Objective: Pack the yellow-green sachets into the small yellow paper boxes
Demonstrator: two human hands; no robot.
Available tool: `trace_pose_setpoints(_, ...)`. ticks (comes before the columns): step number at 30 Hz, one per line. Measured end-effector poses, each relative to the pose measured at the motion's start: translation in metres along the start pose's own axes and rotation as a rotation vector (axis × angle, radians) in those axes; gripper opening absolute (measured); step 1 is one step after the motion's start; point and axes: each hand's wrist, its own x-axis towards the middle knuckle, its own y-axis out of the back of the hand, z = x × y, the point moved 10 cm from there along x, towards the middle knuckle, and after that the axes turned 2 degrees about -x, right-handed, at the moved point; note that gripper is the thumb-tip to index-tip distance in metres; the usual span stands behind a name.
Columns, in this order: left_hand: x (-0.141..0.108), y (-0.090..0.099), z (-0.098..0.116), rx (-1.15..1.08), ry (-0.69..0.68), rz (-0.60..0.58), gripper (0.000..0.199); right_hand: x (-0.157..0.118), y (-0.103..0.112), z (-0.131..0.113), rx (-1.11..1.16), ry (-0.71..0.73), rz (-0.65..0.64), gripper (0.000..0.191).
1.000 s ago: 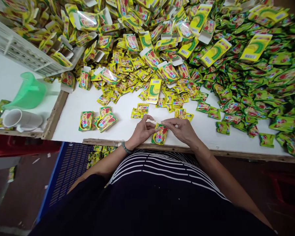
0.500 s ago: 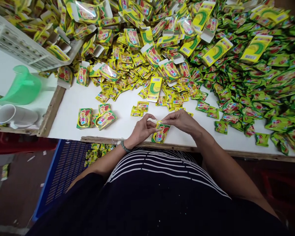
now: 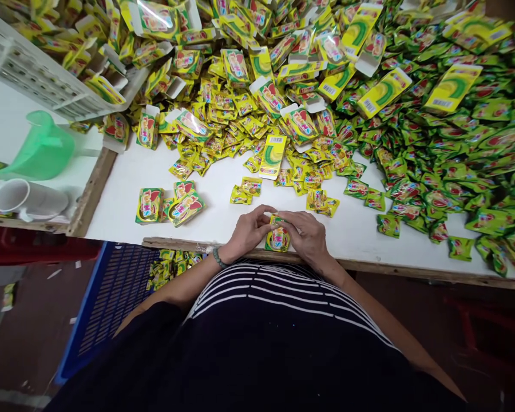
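A small yellow-green candy box (image 3: 277, 240) lies at the table's front edge with both hands on its far end. My left hand (image 3: 249, 232) grips that end from the left, thumb and fingers bent. From the right, my right hand (image 3: 305, 233) closes over the same end, its thumb along the box's side. The fingers hide the box's end flaps. Just beyond the hands lie a few wrapped yellow candies (image 3: 321, 201) and another small group of candies (image 3: 245, 190). To the left sit several filled-looking boxes (image 3: 150, 204), some leaning on each other.
A large heap of yellow candies and boxes (image 3: 227, 114) spreads across the back, with green-wrapped candies (image 3: 438, 189) at right. At left are a white basket (image 3: 60, 86), a green scoop (image 3: 43, 149) and a white cup (image 3: 30, 200). A blue crate (image 3: 98, 303) stands below the edge.
My right hand has come down and inward around the box's far end, its forearm now closer to my body. My left hand stays nearly in place on the box.
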Motion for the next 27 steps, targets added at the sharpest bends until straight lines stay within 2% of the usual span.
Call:
trace_pose_setpoints(3,0.000,0.002,-0.001,-0.005,-0.014,0.007,0.036,0.003,-0.003,-0.005,0.027,0.023,0.002,0.023)
trace_pose_setpoints(5,-0.004,0.021,0.008,0.055,-0.028,0.048,0.035,0.005,0.000,-0.005,0.063,0.020,0.015,0.023)
trace_pose_setpoints(7,-0.012,0.056,0.027,0.263,-0.008,0.114,0.030,0.005,0.011,0.002,0.069,-0.017,0.063,0.025)
trace_pose_setpoints(9,-0.023,0.099,0.045,0.622,0.115,0.170,0.023,0.005,0.033,0.020,0.049,-0.100,0.172,0.028)
trace_pose_setpoints(11,-0.034,0.147,0.070,1.008,0.264,0.319,0.017,0.003,0.061,0.046,-0.002,-0.239,0.305,0.029)
trace_pose_setpoints(12,-0.037,0.162,0.083,1.147,0.291,0.382,0.020,0.002,0.073,0.060,-0.043,-0.313,0.361,0.029)
trace_pose_setpoints(13,-0.036,0.169,0.094,1.246,0.291,0.422,0.023,0.001,0.084,0.073,-0.095,-0.377,0.397,0.030)
trace_pose_setpoints(14,-0.031,0.168,0.100,1.304,0.272,0.438,0.028,0.001,0.092,0.083,-0.152,-0.422,0.410,0.030)
trace_pose_setpoints(16,-0.013,0.150,0.097,1.337,0.222,0.394,0.038,0.004,0.104,0.097,-0.258,-0.448,0.390,0.028)
trace_pose_setpoints(19,0.020,0.109,0.066,1.341,0.254,0.220,0.055,0.005,0.123,0.112,-0.414,-0.418,0.366,0.023)
trace_pose_setpoints(22,0.049,0.072,0.042,1.330,0.249,0.068,0.064,-0.001,0.155,0.134,-0.534,-0.446,0.404,0.023)
trace_pose_setpoints(24,0.064,0.060,0.045,1.325,0.201,0.088,0.063,-0.003,0.173,0.155,-0.543,-0.517,0.394,0.024)
trace_pose_setpoints(27,0.075,0.048,0.072,1.358,0.111,0.227,0.059,0.005,0.181,0.176,-0.495,-0.575,0.355,0.027)
